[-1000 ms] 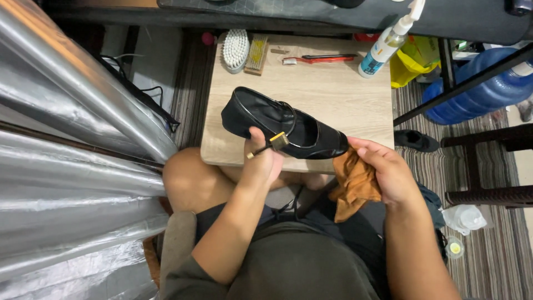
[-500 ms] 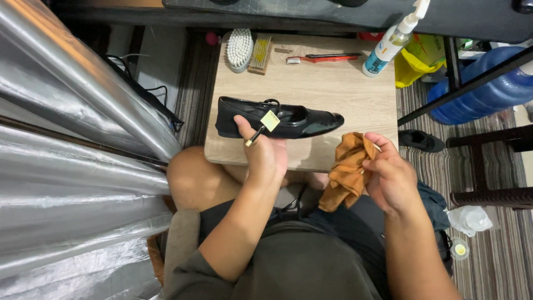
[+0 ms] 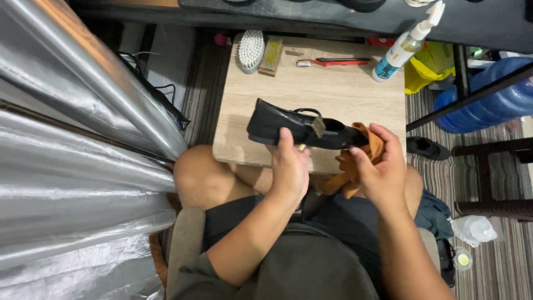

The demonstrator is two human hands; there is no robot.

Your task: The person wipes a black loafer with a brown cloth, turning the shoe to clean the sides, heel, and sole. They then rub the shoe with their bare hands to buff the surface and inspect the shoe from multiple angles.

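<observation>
Two hands on one black shoe [image 3: 288, 126], held low over the near edge of a small wooden table [image 3: 338, 91], right above the lap. Left hand [image 3: 290, 172] gripping from underneath, around the middle of the sole, thumb up along the side wall, fingers curled under and mostly hidden; looks like a firm closed grip so the shoe stays level and side-on. Also something small and brassy [image 3: 302, 147] poking out by the thumb, too small to tell what. Right hand [image 3: 380, 175] closed around a bunched orange cloth [image 3: 355, 166], fingers curled, thumb on top, pressing the cloth against the toe end. Makes sense: one hand as a clamp, the other free to rub.

Kept at the far edge of the table, well apart from the shoe: white bristle brush [image 3: 250, 50], yellowish block brush [image 3: 271, 55], red-handled small brush [image 3: 333, 61], white spray bottle [image 3: 405, 44]. Probably parked there to stay reachable without crowding the working space.
</observation>
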